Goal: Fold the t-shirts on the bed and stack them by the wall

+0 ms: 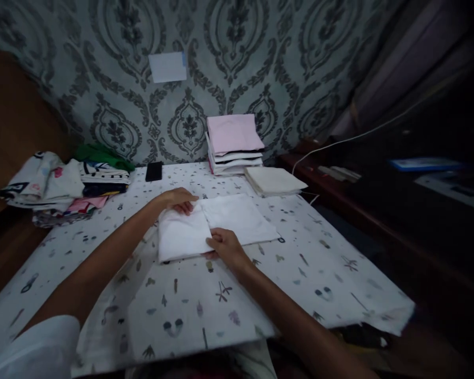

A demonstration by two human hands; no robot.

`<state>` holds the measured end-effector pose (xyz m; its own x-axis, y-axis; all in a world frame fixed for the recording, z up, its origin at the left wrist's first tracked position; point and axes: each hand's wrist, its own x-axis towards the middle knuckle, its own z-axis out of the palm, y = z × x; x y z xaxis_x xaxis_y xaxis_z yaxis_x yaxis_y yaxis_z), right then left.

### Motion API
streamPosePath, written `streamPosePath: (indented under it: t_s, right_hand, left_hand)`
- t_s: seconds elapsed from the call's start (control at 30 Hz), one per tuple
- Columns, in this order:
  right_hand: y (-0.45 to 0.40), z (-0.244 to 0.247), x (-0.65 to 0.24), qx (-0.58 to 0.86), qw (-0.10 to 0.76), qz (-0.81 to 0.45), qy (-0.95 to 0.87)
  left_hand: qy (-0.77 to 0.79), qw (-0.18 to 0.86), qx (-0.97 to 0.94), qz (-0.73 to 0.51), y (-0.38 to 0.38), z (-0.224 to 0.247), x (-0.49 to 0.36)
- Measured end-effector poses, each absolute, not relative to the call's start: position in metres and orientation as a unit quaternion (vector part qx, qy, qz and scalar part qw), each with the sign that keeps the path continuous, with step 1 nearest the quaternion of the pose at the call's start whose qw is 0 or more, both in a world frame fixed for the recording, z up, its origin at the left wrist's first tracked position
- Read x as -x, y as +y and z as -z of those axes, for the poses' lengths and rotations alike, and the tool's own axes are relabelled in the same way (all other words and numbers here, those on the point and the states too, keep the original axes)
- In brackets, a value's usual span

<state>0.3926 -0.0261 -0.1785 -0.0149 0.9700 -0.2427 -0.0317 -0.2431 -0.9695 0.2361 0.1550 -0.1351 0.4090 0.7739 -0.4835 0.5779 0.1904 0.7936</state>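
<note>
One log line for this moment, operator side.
left hand: touching white cloth | right hand: pinching its near edge | beyond: pink-topped stack, black phone

reads as home, can't tell which room | shows ornate patterned wallpaper (237,63) | has motif-printed cloth (174,300) spread under clothes pile (63,181), folded stack (235,134), phone (154,171)
</note>
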Motion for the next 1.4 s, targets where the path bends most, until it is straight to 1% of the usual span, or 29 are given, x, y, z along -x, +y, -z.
streamPosePath:
  t_s: [0.1, 0.23, 0.43, 0.73, 0.8, 0.87, 0.93, 1.0, 1.03, 1.07, 1.13, 1.2, 1.23, 1.3, 1.4]
  right_hand:
    - [-0.025, 0.18, -0.398, 0.535, 0.434, -0.596, -0.413]
    - [-0.023, 0.177, -0.395, 0.524, 0.433, -0.601, -0.42]
    - [-0.023, 0.179, -0.394, 0.535, 0.429, -0.571, -0.451]
    - [-0.029, 0.179, -0.401, 0.558, 0.39, -0.529, -0.506]
    - [-0.032, 0.178, -0.406, 0.578, 0.383, -0.477, -0.54]
    - [-0.032, 0.175, -0.41, 0.602, 0.391, -0.363, -0.594]
    - [-0.029, 0.171, -0.41, 0.605, 0.404, -0.228, -0.647]
    - [-0.017, 0.165, -0.405, 0.578, 0.406, -0.143, -0.694]
    - [-0.008, 0.163, -0.401, 0.558, 0.393, -0.124, -0.72]
    - [0.002, 0.161, -0.395, 0.541, 0.369, -0.115, -0.747]
    - [0.026, 0.16, -0.383, 0.53, 0.289, -0.113, -0.789]
    - [0.049, 0.164, -0.374, 0.543, 0.2, -0.114, -0.807]
    - [0.059, 0.168, -0.371, 0.552, 0.169, -0.112, -0.809]
    - [0.073, 0.177, -0.369, 0.566, 0.145, -0.099, -0.805]
    - [0.083, 0.192, -0.372, 0.58, 0.159, -0.082, -0.795]
  left_hand:
    - [0.52, 0.573, -0.63, -0.076, 0.156, 0.141, -0.238]
    - [0.471, 0.595, -0.649, -0.052, 0.159, 0.135, -0.226]
    - [0.47, 0.554, -0.669, -0.161, 0.163, 0.148, -0.231]
    - [0.47, 0.494, -0.704, -0.196, 0.16, 0.17, -0.258]
    - [0.471, 0.474, -0.709, -0.224, 0.152, 0.17, -0.254]
    - [0.465, 0.424, -0.735, -0.253, 0.137, 0.169, -0.244]
    - [0.447, 0.312, -0.795, -0.265, 0.113, 0.169, -0.232]
    - [0.419, 0.185, -0.856, -0.239, 0.086, 0.171, -0.222]
    - [0.409, 0.14, -0.875, -0.217, 0.072, 0.173, -0.219]
    - [0.405, 0.116, -0.886, -0.194, 0.061, 0.176, -0.217]
    - [0.41, 0.094, -0.895, -0.152, 0.044, 0.184, -0.217]
    - [0.423, 0.083, -0.894, -0.124, 0.036, 0.192, -0.219]
    - [0.428, 0.08, -0.893, -0.116, 0.035, 0.196, -0.22]
    - [0.433, 0.082, -0.891, -0.11, 0.036, 0.203, -0.22]
    - [0.439, 0.095, -0.885, -0.124, 0.045, 0.209, -0.211]
